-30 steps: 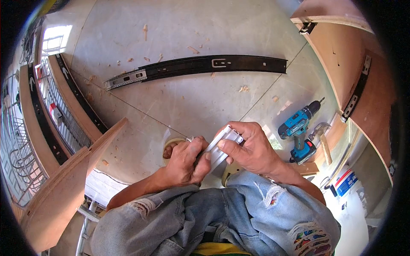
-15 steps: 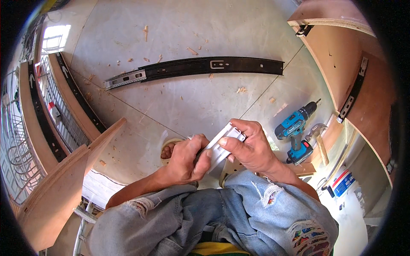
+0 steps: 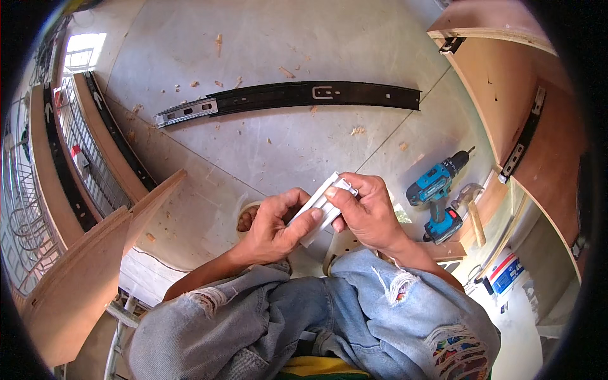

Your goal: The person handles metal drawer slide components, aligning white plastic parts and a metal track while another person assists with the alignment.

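- Left hand (image 3: 273, 227) curled closed on the lower part of a white strip-like piece (image 3: 323, 201), thumb pressed along its face.
- Right hand (image 3: 366, 212) pinches the same piece near its upper end, thumb on top, fingers bent behind.
- White piece sits mid-view above the knees, tilted, upper end toward 1 o'clock, lower toward 7.
- From it, 12 o'clock: long black drawer slide (image 3: 272, 99) on the tiled floor (image 3: 253, 38), wood shavings scattered around.
- 3 o'clock: blue-and-black drill (image 3: 436, 183); hammer (image 3: 475, 223) just beyond.
- 4 o'clock: white bucket (image 3: 505, 272), blue label.
- 2 o'clock: wooden cabinet (image 3: 491, 101).
- 10 o'clock: two black rails (image 3: 117, 130) on wooden edges.
- 6 o'clock: ripped jeans (image 3: 304, 310).
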Demonstrator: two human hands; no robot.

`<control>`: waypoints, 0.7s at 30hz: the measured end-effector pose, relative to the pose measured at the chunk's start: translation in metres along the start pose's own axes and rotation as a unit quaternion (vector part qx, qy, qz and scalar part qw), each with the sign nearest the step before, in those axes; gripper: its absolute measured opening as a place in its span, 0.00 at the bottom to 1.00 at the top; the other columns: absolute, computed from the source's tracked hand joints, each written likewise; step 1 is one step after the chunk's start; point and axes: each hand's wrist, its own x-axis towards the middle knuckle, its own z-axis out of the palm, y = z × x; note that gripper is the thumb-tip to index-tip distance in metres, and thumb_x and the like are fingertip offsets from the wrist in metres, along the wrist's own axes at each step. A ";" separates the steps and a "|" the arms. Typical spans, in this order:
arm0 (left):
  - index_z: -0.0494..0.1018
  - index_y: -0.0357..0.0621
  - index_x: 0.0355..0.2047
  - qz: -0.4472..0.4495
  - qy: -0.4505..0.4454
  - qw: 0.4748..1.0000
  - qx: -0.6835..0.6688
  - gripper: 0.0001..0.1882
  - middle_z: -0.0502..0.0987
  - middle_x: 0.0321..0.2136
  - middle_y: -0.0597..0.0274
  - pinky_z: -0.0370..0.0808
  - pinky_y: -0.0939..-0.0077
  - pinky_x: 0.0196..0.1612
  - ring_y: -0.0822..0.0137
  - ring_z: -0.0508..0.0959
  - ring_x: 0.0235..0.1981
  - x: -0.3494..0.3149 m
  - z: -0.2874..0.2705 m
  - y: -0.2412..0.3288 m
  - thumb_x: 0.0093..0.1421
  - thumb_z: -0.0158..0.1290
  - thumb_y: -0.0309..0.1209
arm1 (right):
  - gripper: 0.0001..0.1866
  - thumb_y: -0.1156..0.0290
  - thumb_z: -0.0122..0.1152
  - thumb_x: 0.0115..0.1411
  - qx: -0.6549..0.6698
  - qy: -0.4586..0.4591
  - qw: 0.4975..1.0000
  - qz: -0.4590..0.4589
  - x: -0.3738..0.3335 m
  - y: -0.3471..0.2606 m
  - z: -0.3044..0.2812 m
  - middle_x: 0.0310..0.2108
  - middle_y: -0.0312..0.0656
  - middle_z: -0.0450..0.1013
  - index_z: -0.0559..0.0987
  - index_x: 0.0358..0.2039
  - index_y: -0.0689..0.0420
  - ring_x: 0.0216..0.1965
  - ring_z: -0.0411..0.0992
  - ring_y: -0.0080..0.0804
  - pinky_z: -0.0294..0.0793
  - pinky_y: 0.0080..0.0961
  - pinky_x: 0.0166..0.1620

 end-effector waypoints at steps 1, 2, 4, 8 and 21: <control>0.70 0.36 0.30 0.001 0.002 1.000 -0.001 0.12 0.69 0.19 0.70 0.61 0.82 0.22 0.81 0.65 0.20 0.000 0.001 -0.001 0.62 0.54 0.33 | 0.12 0.67 0.55 0.64 0.004 0.010 1.000 0.015 -0.001 0.001 0.000 0.18 0.34 0.72 0.77 0.30 0.64 0.17 0.68 0.14 0.67 0.13 0.20; 0.71 0.36 0.30 -0.017 0.010 1.000 -0.020 0.12 0.69 0.19 0.72 0.61 0.83 0.21 0.82 0.65 0.20 0.000 0.002 -0.003 0.62 0.54 0.34 | 0.13 0.67 0.53 0.65 0.007 0.020 0.999 0.031 -0.001 0.002 0.001 0.18 0.34 0.72 0.77 0.30 0.64 0.17 0.68 0.14 0.67 0.13 0.20; 0.71 0.36 0.30 -0.034 0.021 0.998 -0.040 0.12 0.69 0.19 0.73 0.60 0.83 0.20 0.82 0.65 0.19 -0.001 0.003 -0.005 0.62 0.53 0.34 | 0.13 0.67 0.52 0.66 -0.006 0.019 0.999 0.025 -0.001 0.000 0.001 0.17 0.34 0.72 0.77 0.30 0.64 0.17 0.68 0.14 0.67 0.13 0.20; 0.71 0.37 0.29 -0.051 0.022 0.996 -0.067 0.11 0.69 0.19 0.73 0.60 0.85 0.20 0.83 0.65 0.18 -0.001 0.002 -0.010 0.62 0.53 0.34 | 0.14 0.66 0.50 0.66 -0.075 0.019 0.997 0.027 -0.002 -0.004 0.001 0.17 0.34 0.71 0.75 0.31 0.64 0.17 0.69 0.14 0.68 0.13 0.21; 0.69 0.39 0.33 -0.098 0.039 0.962 -0.253 0.09 0.76 0.23 0.62 0.66 0.83 0.19 0.77 0.72 0.18 0.004 0.007 -0.010 0.64 0.52 0.33 | 0.11 0.70 0.50 0.65 -0.105 0.039 0.993 -0.040 0.000 0.005 0.007 0.20 0.37 0.73 0.73 0.31 0.65 0.20 0.71 0.16 0.72 0.16 0.24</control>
